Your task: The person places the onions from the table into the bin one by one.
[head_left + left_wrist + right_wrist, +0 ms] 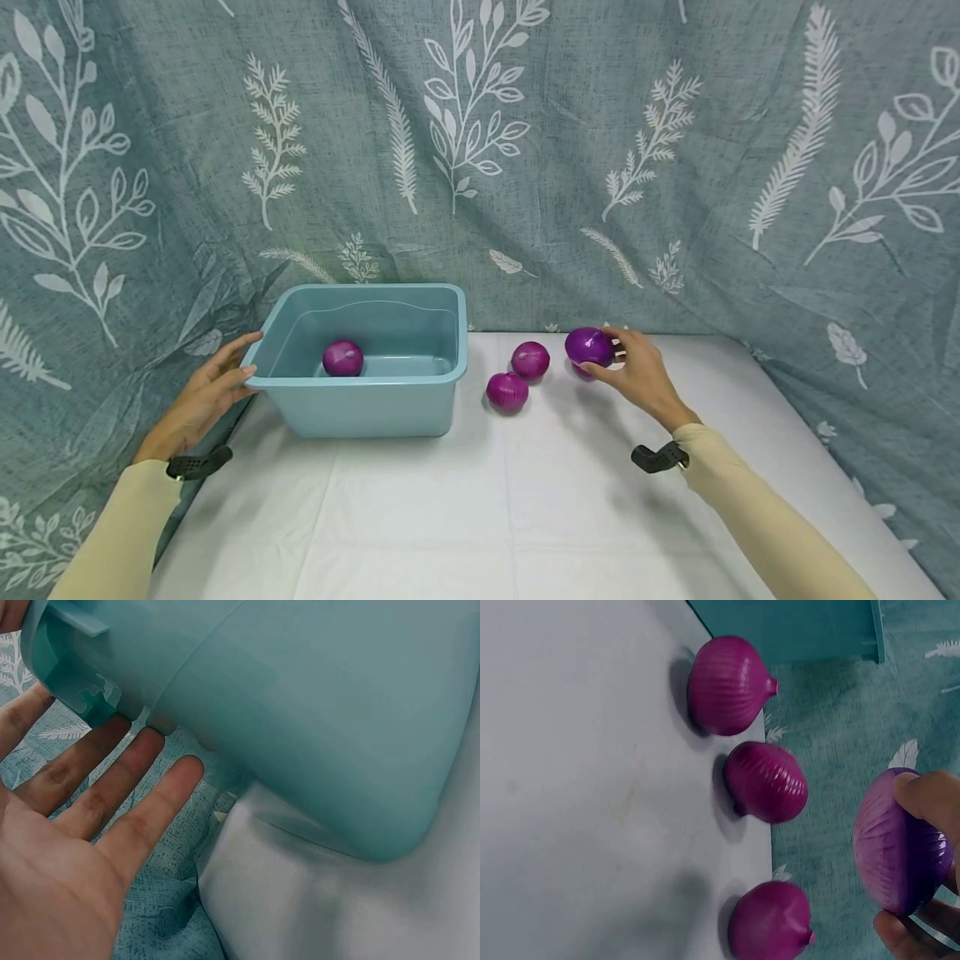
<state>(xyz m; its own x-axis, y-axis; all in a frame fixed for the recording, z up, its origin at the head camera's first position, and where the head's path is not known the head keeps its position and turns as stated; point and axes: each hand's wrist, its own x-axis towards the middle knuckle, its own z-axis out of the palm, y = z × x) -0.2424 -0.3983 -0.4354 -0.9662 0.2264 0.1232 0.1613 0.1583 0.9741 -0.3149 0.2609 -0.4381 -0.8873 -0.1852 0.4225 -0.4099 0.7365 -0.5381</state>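
My right hand (637,371) pinches a shiny, darker purple onion (896,847) between thumb and fingers, lifted off the table. Just below it in the head view, partly covered, is another onion (583,372). Two more red onions, one nearer (507,392) and one farther back (530,360), sit close together between that hand and the bin. On the left, my left hand (198,404) has its fingers extended against the side and rim of a blue-green plastic bin (360,412). Inside the bin lies one red onion (343,358).
A white cloth (420,517) covers the table. Behind it and along both sides hangs a grey-green curtain (525,250) with white leaf prints. The bin stands near the table's back left, close to the curtain.
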